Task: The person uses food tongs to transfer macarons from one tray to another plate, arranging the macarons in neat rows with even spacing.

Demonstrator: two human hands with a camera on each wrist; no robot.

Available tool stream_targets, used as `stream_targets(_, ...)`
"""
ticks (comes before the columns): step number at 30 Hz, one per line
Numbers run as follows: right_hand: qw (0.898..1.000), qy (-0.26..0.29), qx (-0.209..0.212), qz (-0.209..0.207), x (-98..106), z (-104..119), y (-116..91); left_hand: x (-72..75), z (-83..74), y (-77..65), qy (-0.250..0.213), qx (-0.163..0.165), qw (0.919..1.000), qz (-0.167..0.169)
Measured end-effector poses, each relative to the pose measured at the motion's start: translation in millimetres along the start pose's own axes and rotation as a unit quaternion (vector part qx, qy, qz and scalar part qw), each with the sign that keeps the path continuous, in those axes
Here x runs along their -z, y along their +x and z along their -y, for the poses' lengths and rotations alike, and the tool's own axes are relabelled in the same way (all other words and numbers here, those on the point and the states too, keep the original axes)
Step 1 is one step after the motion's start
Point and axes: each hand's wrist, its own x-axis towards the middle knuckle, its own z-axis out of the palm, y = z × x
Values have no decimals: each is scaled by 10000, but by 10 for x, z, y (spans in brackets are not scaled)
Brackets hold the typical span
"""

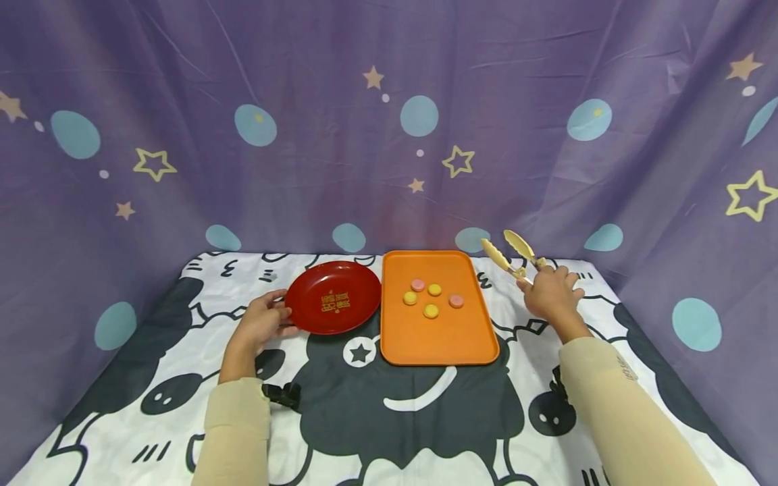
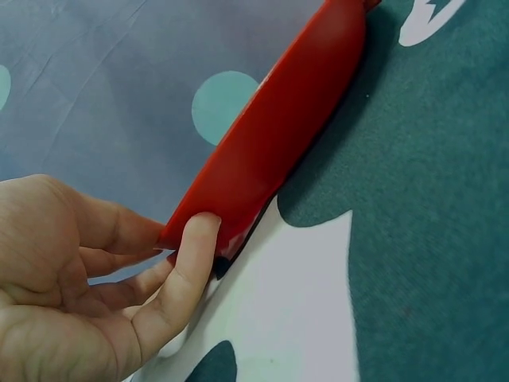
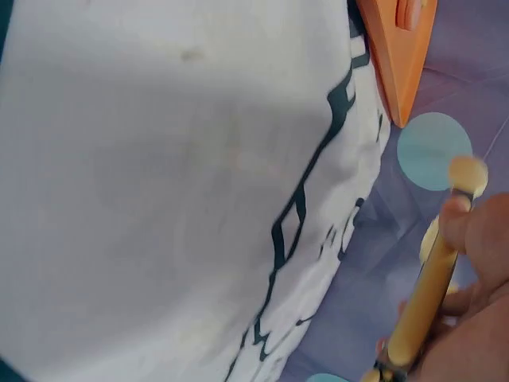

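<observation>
A round red plate [image 1: 310, 304] with gold characters in its middle sits left of the tray. My left hand [image 1: 261, 327] pinches its left rim, the thumb against the outer wall in the left wrist view, where the red plate [image 2: 270, 131] appears side-on. At the right, my right hand [image 1: 552, 293] grips yellow-tipped tongs [image 1: 497, 256], their two arms spread and pointing up-left, with nothing between the tips. In the right wrist view, fingers wrap the handle of the tongs [image 3: 425, 310]. Three yellow discs [image 1: 431, 311] and two pink discs [image 1: 456, 301] lie on the orange tray [image 1: 437, 347].
The cloth [image 1: 340, 435] on the table carries black-and-white cartoon prints. A purple curtain [image 1: 340, 162] with stars and blue dots hangs behind the far edge. The tray's left edge lies right beside the plate's right rim.
</observation>
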Motion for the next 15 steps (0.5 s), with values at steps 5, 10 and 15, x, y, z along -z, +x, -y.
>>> stream_targets(5, 9961, -180, 838, 184, 35, -17, -13, 2, -8, -3, 13, 23, 10000, -33)
stream_targets(10, 9906, -244, 1305, 316, 64, -27, -51, -5, -19, -12, 10, 42, 10000, -56)
stream_targets(15, 9848, -409, 1633, 427, 112, -52, -112, -7, -9, -12, -115, -11, 9999, 15)
